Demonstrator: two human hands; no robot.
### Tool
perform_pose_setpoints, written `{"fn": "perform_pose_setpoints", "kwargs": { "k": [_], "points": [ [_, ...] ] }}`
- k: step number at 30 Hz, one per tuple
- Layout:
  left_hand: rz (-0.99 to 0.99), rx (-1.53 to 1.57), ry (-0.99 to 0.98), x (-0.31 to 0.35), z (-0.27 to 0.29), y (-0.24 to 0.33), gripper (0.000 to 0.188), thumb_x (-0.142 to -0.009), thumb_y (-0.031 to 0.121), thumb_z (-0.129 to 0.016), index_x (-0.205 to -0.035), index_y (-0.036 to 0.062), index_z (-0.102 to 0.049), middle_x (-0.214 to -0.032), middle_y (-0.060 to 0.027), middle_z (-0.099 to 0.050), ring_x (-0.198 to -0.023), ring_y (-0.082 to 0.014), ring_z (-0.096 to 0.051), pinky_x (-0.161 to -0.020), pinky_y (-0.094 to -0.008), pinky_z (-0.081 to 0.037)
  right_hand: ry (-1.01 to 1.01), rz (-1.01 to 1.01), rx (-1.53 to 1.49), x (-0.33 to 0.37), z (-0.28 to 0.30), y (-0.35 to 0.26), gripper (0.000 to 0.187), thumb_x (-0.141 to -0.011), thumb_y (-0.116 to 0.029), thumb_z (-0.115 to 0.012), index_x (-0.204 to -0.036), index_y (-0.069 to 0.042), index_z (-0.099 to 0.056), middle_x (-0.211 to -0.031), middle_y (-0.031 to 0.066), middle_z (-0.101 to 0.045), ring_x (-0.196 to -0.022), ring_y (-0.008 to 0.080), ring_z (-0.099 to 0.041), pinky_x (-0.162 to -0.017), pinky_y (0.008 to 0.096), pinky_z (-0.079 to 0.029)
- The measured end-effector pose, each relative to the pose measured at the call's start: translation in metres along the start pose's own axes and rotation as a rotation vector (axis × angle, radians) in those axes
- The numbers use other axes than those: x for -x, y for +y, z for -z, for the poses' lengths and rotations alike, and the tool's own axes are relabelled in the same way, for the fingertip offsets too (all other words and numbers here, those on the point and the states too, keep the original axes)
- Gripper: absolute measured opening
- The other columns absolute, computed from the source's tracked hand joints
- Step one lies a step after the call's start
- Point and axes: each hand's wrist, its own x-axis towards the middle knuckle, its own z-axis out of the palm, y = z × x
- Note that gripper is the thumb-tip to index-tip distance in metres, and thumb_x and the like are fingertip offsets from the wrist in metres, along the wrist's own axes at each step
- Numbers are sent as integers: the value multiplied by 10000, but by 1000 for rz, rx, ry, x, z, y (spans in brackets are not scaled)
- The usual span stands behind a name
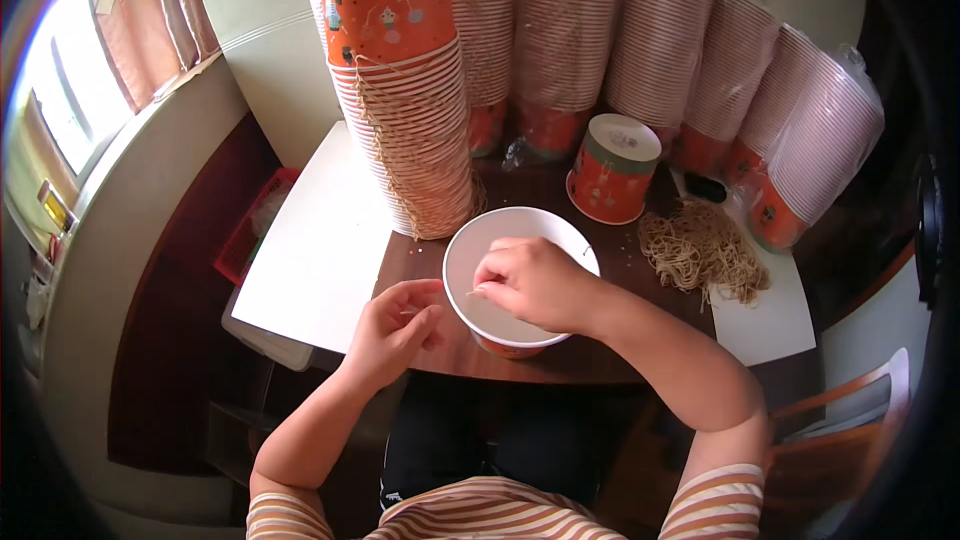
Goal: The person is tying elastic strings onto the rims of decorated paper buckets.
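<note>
A white-lined paper bucket [553, 229] stands upright near the table's front edge, its orange outside showing low at the front. My right hand [540, 283] is over its mouth, thumb and fingers pinched on a short, thin end of pale string [474, 293]; the rest of that string is hidden. Beside the bucket's left rim is my left hand [392, 332]. Its fingers are loosely curled, with the thumb apart from the forefinger, and I make out nothing held in it.
A tall stack of paper buckets [405, 130], strings hanging down its side, rises behind left. Several plastic-wrapped stacks [565, 30] line the back. One upside-down bucket [612, 168] stands before them. A tangled string pile [705, 252] lies right; a wooden chair [850, 400] stands lower right.
</note>
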Motion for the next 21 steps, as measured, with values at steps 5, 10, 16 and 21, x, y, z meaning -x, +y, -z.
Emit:
{"fn": "perform_pose_setpoints", "kwargs": {
  "k": [5,10,16,21],
  "points": [
    [9,-49,65,0,-1,-2,246,-901,72,-587,-1120,-39,-572,-891,-53,-622,-702,-88,-605,-654,-228,-520,-39,-5,35,-16,-10,16,137,-818,-130,-611,-827,2,-644,-807,128,-610,-749,285,-605,-674,368,-483],
    [-55,-158,105,-1,-4,-1,203,-875,36,-601,-1063,-43,-599,-877,-53,-619,-693,-83,-603,-643,-218,-512,-160,-40,40,-20,-6,14,128,-826,-134,-590,-829,-15,-637,-843,122,-607,-792,290,-601,-711,376,-483],
    [-79,-236,117,-5,-3,-7,165,-848,13,-622,-1004,-40,-624,-837,-61,-610,-688,-83,-608,-604,-204,-490,-195,-68,32,-22,-10,16,122,-826,-128,-574,-823,-25,-640,-864,115,-606,-805,291,-603,-725,385,-484],
    [-124,-239,130,-8,-5,-9,158,-830,6,-641,-979,-43,-625,-821,-70,-603,-669,-88,-606,-578,-204,-484,-169,-21,35,-23,-14,18,123,-826,-127,-572,-828,-24,-639,-861,114,-606,-803,295,-604,-725,388,-483]
  ]
}}
